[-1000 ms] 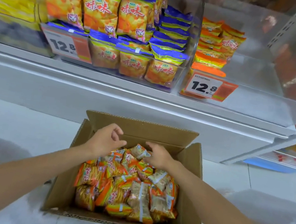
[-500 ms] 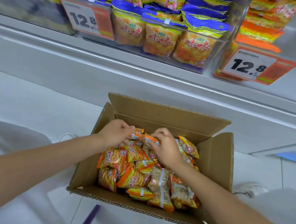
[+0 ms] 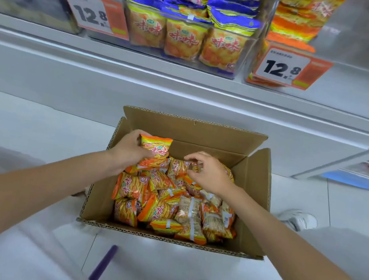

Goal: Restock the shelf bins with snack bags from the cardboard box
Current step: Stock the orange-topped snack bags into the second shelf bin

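Observation:
An open cardboard box [image 3: 252,199] sits on the floor below the shelf, holding several orange snack bags [image 3: 163,209]. My left hand [image 3: 128,150] grips one orange snack bag [image 3: 156,151] and holds it upright above the pile at the box's back left. My right hand [image 3: 209,174] is over the back right of the pile, its curled fingers pinching a small snack bag [image 3: 194,167] that is mostly hidden by them. On the shelf, a clear bin [image 3: 250,53] holds purple-topped bags, and a bin to its right [image 3: 291,23] holds orange bags.
Two price tags reading 12.8 [image 3: 94,14] [image 3: 284,67] hang on the bin fronts. The white shelf ledge [image 3: 187,84] juts out above the box. Purple bars [image 3: 103,265] stand at the bottom edge. A white shoe [image 3: 296,219] is right of the box.
My left hand has lifted an orange bag out of the pile and turned it upright. My right hand has shifted slightly right. The view has tilted down, closer to the box.

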`<move>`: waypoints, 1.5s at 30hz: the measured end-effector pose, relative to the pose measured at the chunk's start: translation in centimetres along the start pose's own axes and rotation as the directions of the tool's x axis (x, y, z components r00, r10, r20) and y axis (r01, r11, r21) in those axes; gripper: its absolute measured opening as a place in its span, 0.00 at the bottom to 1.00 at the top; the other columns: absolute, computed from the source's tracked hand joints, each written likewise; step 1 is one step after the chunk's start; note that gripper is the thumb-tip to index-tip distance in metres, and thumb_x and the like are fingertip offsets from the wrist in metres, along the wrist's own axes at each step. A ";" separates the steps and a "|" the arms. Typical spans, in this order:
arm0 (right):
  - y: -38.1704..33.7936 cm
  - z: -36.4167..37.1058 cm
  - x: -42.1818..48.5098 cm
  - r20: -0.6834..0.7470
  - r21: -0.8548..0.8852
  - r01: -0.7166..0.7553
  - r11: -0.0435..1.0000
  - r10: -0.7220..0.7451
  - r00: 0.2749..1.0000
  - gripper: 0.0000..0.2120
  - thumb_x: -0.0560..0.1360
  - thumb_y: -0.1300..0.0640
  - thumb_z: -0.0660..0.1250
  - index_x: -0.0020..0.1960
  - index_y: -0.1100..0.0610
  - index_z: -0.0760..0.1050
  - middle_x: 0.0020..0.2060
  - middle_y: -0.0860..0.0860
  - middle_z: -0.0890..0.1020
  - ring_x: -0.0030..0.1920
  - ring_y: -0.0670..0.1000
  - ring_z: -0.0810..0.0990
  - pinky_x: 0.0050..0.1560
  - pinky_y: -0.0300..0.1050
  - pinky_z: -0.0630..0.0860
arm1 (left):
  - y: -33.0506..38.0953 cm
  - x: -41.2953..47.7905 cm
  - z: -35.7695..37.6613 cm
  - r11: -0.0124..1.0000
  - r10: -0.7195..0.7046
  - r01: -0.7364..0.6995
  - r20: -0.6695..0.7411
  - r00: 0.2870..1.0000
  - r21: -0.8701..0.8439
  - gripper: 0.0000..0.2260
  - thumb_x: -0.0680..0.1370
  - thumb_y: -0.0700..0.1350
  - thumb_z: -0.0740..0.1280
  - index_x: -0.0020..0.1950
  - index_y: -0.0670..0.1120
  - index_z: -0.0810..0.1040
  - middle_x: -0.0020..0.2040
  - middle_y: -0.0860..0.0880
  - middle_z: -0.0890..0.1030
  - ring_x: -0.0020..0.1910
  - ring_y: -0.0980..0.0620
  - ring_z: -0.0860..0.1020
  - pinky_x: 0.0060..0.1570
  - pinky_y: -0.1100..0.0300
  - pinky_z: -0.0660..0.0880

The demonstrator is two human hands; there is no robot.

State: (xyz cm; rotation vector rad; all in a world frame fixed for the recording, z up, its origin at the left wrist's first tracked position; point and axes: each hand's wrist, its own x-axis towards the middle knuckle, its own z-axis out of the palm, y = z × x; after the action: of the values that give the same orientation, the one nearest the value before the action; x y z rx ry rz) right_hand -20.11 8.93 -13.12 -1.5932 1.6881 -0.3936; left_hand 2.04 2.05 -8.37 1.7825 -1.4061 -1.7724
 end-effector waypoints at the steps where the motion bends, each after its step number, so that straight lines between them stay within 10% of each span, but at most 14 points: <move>1: 0.6 0.7 0.8 0.087 -0.035 -0.015 0.999 0.018 0.996 0.21 0.75 0.55 0.70 0.67 0.51 0.74 0.67 0.49 0.73 0.64 0.53 0.75 0.66 0.47 0.71 | -0.3 -0.1 0.0 0.999 0.028 -0.028 -0.015 0.999 0.046 0.20 0.75 0.36 0.71 0.64 0.47 0.70 0.59 0.44 0.78 0.56 0.48 0.79 0.51 0.54 0.78; 5: 2.3 4.5 4.1 0.381 -0.110 -0.035 0.993 0.075 0.921 0.33 0.76 0.55 0.70 0.77 0.51 0.60 0.75 0.52 0.63 0.72 0.56 0.67 0.70 0.50 0.67 | -1.2 -0.4 -0.4 0.967 0.145 -0.135 -0.030 0.989 0.215 0.18 0.77 0.38 0.70 0.62 0.50 0.69 0.57 0.48 0.78 0.56 0.52 0.77 0.46 0.62 0.76; 12: 4.1 10.1 6.6 0.493 -0.207 0.046 0.977 0.063 0.868 0.40 0.75 0.55 0.70 0.79 0.50 0.49 0.75 0.58 0.63 0.72 0.60 0.65 0.68 0.54 0.69 | -2.0 -0.9 -1.1 0.953 0.140 -0.130 -0.019 0.990 0.272 0.20 0.77 0.41 0.70 0.65 0.50 0.68 0.60 0.49 0.77 0.60 0.51 0.76 0.58 0.55 0.76; 20: 4.9 11.7 5.8 0.375 -0.255 0.100 0.962 0.003 0.927 0.27 0.72 0.55 0.73 0.68 0.54 0.68 0.65 0.55 0.70 0.66 0.58 0.67 0.63 0.49 0.65 | -2.6 -1.0 -1.3 0.961 0.136 -0.132 -0.001 0.991 0.245 0.21 0.77 0.40 0.70 0.66 0.50 0.67 0.62 0.48 0.77 0.61 0.50 0.76 0.59 0.54 0.77; 33: 1.1 -1.4 1.4 0.070 0.209 -0.188 0.960 0.177 0.982 0.34 0.70 0.49 0.76 0.70 0.57 0.65 0.63 0.53 0.74 0.63 0.53 0.73 0.64 0.50 0.72 | 0.1 -1.0 -0.1 0.944 0.293 -0.289 0.000 0.956 0.159 0.18 0.77 0.41 0.69 0.63 0.50 0.68 0.55 0.53 0.78 0.52 0.60 0.77 0.47 0.68 0.74; 37: -2.3 -5.8 -1.7 0.006 0.544 -0.118 0.831 0.137 0.991 0.29 0.71 0.56 0.75 0.65 0.55 0.64 0.60 0.51 0.78 0.59 0.47 0.77 0.62 0.44 0.74 | 3.0 -2.2 1.4 0.942 0.320 -0.322 0.043 0.947 0.097 0.15 0.79 0.45 0.68 0.64 0.50 0.69 0.59 0.52 0.79 0.56 0.53 0.79 0.48 0.61 0.76; 41: -5.7 -8.7 -3.6 -0.070 0.485 -0.006 0.874 0.045 0.997 0.33 0.69 0.51 0.77 0.67 0.55 0.63 0.57 0.47 0.78 0.56 0.44 0.79 0.60 0.44 0.77 | 7.8 -5.0 4.8 0.950 0.272 -0.237 0.164 0.948 -0.205 0.20 0.76 0.57 0.68 0.64 0.50 0.70 0.59 0.49 0.81 0.56 0.49 0.81 0.57 0.48 0.77; 45: -7.8 -12.8 -5.8 -0.145 0.440 0.080 0.894 -0.017 0.989 0.31 0.69 0.54 0.77 0.65 0.55 0.64 0.56 0.48 0.79 0.55 0.46 0.80 0.56 0.40 0.78 | 11.9 -6.8 6.8 0.922 0.380 -0.374 0.042 0.924 -0.103 0.23 0.72 0.55 0.74 0.61 0.50 0.71 0.55 0.51 0.81 0.52 0.53 0.81 0.48 0.55 0.78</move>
State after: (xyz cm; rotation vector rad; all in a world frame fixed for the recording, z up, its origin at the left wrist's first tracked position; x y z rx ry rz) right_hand -23.96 9.62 2.45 -1.2888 1.5178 -0.8683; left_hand -7.68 4.18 3.32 1.3101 -1.5394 -1.6643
